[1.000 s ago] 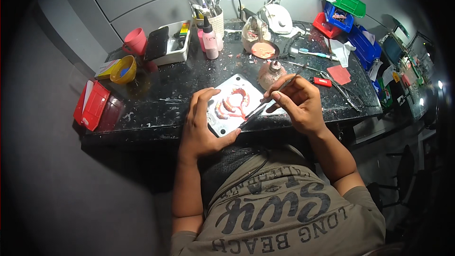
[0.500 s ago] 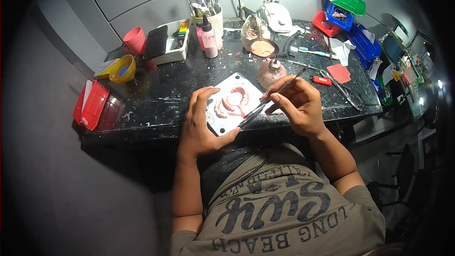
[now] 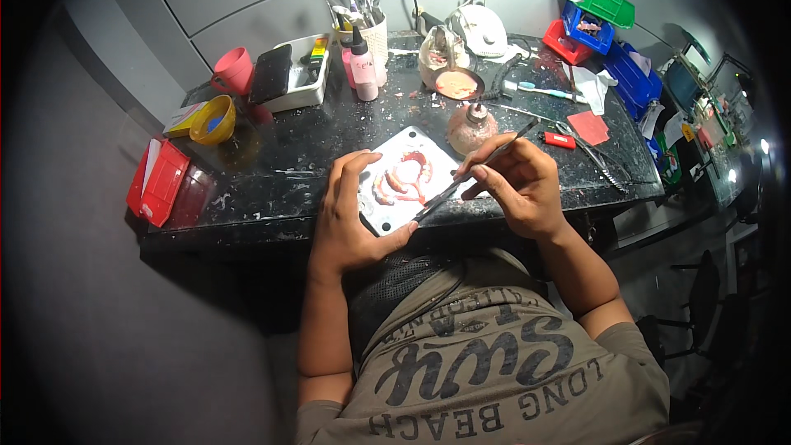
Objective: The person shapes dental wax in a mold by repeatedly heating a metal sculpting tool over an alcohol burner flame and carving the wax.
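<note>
So the reddish horseshoe-shaped dental piece (image 3: 425, 170) sits on a white plate (image 3: 397, 216) at the near edge of the black bench (image 3: 272, 189). Left hand (image 3: 350, 213) is clamped on the plate's left side, and the right hand (image 3: 517, 183) pinches a slim dark tool (image 3: 446, 194) slanting down toward the piece (can't tell if its tip touches anything). Hands are apart. Just beyond is a round bottle (image 3: 472, 130), with a red lighter (image 3: 560, 141) to its right and a squeeze bottle (image 3: 364, 74) farther back.
</note>
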### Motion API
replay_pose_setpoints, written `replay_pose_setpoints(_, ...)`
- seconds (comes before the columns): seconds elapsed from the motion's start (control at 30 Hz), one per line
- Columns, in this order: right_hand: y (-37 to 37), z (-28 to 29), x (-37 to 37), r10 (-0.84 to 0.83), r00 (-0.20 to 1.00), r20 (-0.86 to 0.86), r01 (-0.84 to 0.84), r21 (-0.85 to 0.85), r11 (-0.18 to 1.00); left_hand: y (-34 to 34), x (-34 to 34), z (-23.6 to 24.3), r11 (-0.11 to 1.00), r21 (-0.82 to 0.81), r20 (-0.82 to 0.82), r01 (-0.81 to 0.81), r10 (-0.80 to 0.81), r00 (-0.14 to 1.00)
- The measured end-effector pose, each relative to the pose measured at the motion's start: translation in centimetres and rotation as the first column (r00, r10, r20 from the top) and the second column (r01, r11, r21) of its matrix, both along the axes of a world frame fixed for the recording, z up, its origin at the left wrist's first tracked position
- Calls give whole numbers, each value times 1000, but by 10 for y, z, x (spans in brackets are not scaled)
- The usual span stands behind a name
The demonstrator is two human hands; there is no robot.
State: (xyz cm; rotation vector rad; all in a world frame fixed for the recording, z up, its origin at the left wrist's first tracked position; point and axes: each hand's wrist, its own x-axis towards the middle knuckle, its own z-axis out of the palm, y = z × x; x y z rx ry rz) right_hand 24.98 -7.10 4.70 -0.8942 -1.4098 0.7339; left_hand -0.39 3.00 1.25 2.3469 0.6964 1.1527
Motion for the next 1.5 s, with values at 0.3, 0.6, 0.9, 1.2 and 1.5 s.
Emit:
replay_pose_setpoints(0.3,16,19,32,-279,958,-62,284,110,952,-2,-1,1,1000,-11,2,-11,11,1000)
replay_pose_setpoints(0.6,58,29,75,-374,927,-39,372,235,898,0,1,0,1000,1,-5,-5,5,1000)
replay_pose_setpoints(0.9,64,22,85,-316,935,-160,340,153,928,0,1,-1,1000,7,9,5,-5,1000)
replay_pose_setpoints(1.2,53,13,107,-240,915,-324,281,86,956,0,-1,-1,1000,4,1,1,-1,1000)
replay_pose_setpoints(1.5,55,3,102,-283,913,-293,315,67,947,-1,0,1,1000,15,15,4,-5,1000)
